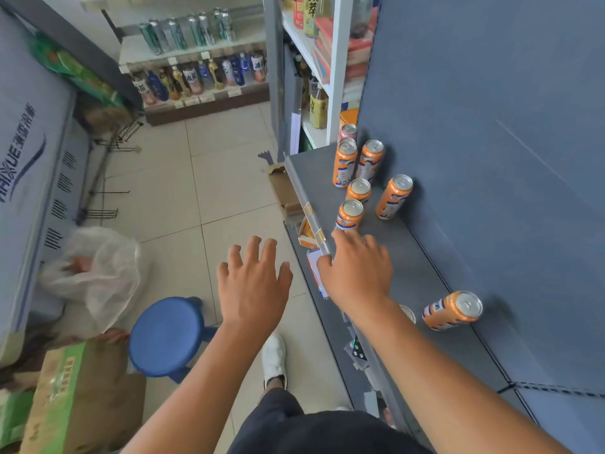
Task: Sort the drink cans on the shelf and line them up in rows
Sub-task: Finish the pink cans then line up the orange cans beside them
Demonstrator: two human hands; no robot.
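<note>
Nearest you, your left hand (253,283) hangs over the floor tiles with fingers spread wide, holding nothing. Your right hand (357,270) reaches over the front edge of the grey shelf (422,276), fingers stretched forward and nothing in them. The index fingertip sits right at the foot of the closest upright orange can (349,215) (whether it touches, I cannot tell).

Behind your right forearm a can top (408,313) peeks out, mostly hidden. Just beyond it a tipped orange can (453,310) lies over on its side, lid end toward the back panel.

Below your left arm stands a blue stool (167,335). Beside it is a green-printed carton (75,388) whose contents do not show. Above that is a translucent plastic bag (98,270) with something pinkish inside, too blurred to name.

Further along the shelf, four more orange cans stand upright but loosely scattered: one (358,190) just past the closest, one (394,196) against the back panel, then a pair (344,162) side by side. A pink can (347,131) stands behind them at the shelf's end.

On the floor by that end sits a small open cardboard box (281,188). Far off, wall shelves carry bottles (203,77) and silver-green cans (190,32).
</note>
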